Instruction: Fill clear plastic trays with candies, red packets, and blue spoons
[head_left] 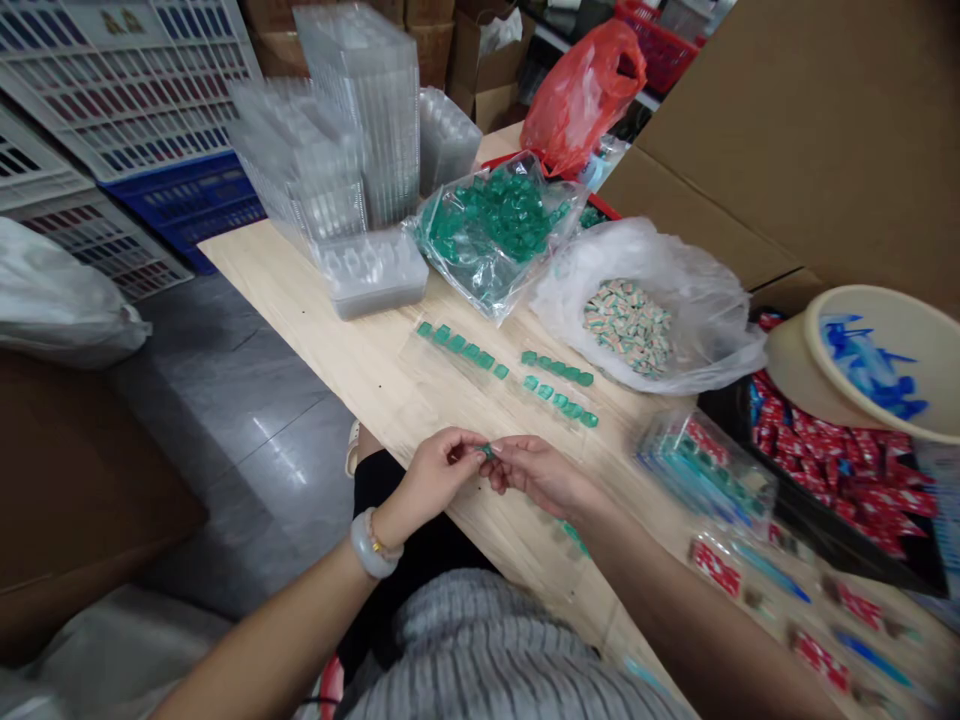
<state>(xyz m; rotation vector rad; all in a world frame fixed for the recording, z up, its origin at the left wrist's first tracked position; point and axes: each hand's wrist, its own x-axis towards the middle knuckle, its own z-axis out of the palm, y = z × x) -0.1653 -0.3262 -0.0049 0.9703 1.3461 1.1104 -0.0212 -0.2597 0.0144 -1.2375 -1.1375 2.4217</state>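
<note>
Close to the table's near edge, my left hand and my right hand meet fingertip to fingertip. Both pinch one small green piece, mostly hidden by the fingers. Beyond them, a clear blister tray carries a row of several green pieces. To its right lie two shorter rows, a back row of green pieces and a front row of green pieces. A further green strip shows partly behind my right forearm.
Stacks of clear plastic trays rise at the back left. Behind the rows lie a bag of green pieces and a white bag of small striped pieces. At right stand a cream basin, red packets and filled clear packs.
</note>
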